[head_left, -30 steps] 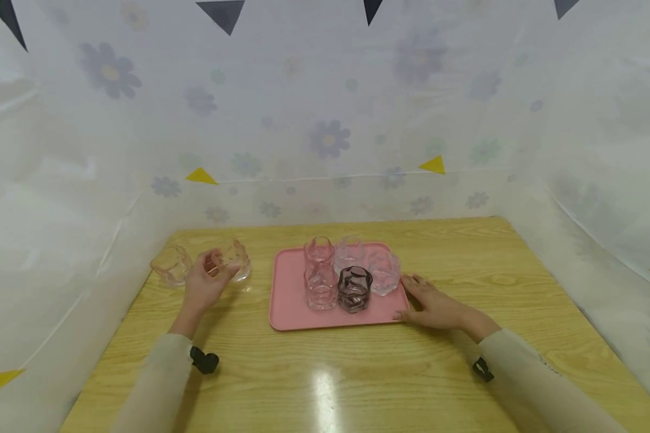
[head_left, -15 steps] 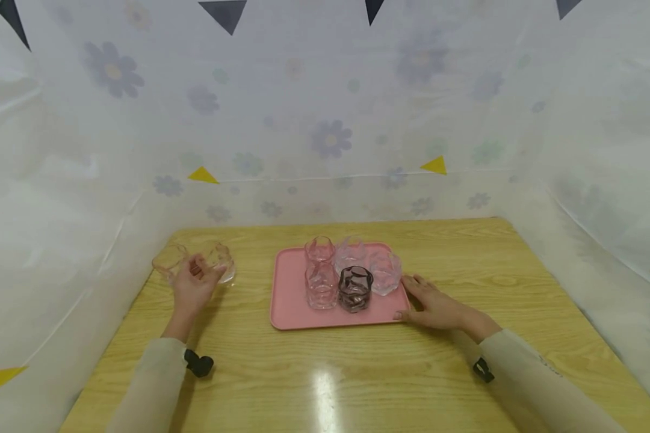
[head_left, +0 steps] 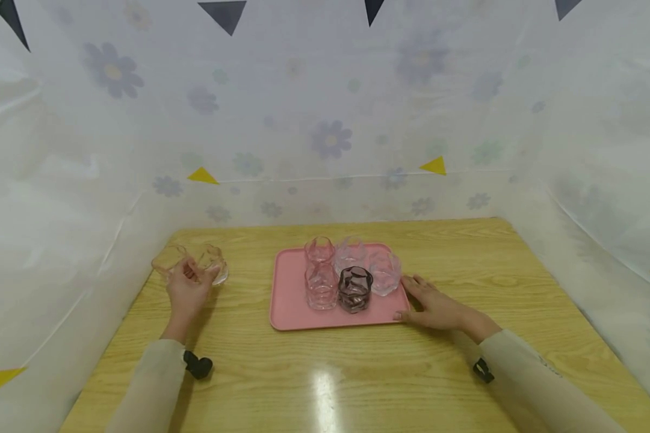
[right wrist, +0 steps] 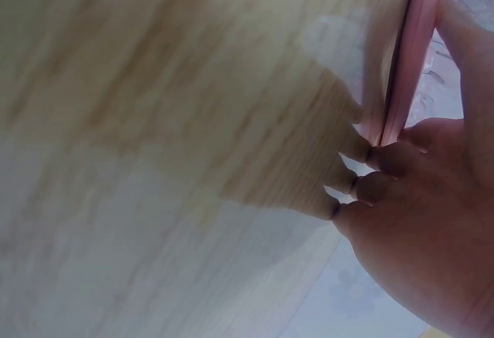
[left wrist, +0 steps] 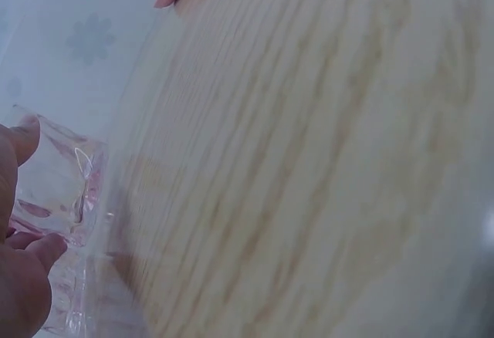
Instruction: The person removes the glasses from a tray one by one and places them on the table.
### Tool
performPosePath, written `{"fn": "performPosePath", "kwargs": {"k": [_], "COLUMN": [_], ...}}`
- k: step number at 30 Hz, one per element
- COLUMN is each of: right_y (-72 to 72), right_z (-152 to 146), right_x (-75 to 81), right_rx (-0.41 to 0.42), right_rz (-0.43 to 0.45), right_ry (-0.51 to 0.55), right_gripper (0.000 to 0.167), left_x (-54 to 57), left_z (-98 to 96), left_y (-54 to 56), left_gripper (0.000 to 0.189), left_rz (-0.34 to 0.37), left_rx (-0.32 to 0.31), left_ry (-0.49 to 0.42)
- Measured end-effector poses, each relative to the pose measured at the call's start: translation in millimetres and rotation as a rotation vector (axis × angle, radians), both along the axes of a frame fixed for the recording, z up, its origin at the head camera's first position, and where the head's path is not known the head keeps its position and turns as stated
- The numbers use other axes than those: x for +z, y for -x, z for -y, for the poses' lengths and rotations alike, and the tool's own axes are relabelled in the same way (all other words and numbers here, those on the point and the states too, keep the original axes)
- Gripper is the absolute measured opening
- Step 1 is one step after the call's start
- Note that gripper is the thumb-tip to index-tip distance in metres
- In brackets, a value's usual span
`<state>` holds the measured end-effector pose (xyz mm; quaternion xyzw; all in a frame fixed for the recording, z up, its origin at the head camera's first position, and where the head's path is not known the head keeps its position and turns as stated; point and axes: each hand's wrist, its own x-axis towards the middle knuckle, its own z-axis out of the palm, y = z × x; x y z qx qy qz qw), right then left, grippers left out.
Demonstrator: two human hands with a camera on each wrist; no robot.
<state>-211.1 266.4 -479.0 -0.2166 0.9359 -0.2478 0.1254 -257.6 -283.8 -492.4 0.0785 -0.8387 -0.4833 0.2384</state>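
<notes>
My left hand [head_left: 188, 291] pinches a peach-tinted faceted glass [head_left: 215, 264] at the table's left side; in the left wrist view, thumb and fingers lie on opposite sides of a clear pink-tinted glass [left wrist: 65, 172]. Just left of that hand is a second peach-tinted glass [head_left: 167, 257], partly hidden by the fingers. My right hand [head_left: 433, 307] rests at the right edge of a pink tray [head_left: 289, 300], thumb on its rim, the other fingers loosely spread along the side. In the right wrist view, fingertips [right wrist: 380, 155] meet the tabletop right beside the tray.
On the tray stand two pink glasses [head_left: 321, 288], two clear glasses [head_left: 384, 273] and a smoky purple-grey glass [head_left: 354, 290], close together. The wooden table [head_left: 281, 379] is bounded by pale flower-patterned sheeting [head_left: 330, 198] at the back and sides.
My left hand has moved left with the glass, bringing it closer to the other peach-tinted glass. The right hand and the tray have stayed in place.
</notes>
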Motion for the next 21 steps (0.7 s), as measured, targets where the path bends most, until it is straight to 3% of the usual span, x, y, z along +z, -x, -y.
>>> {"fn": "performPosePath", "kwargs": {"k": [8,21], "right_y": [0.0,0.2], "right_z": [0.8,-0.3], "right_x": [-0.2,-0.4], "right_rx": [-0.005,-0.007], "right_rz": [0.001,0.003], "right_ry": [-0.001,0.003], "right_gripper": [0.101,0.102], "left_x": [-2.7,-1.8], "left_z": [-4.7,-8.1], "left_y": [0.0,2.1], "left_gripper": [0.042,0.041], "left_rz": [-0.012,-0.018], "left_rx": [0.024,0.000], "left_ry": [-0.034,-0.040]}}
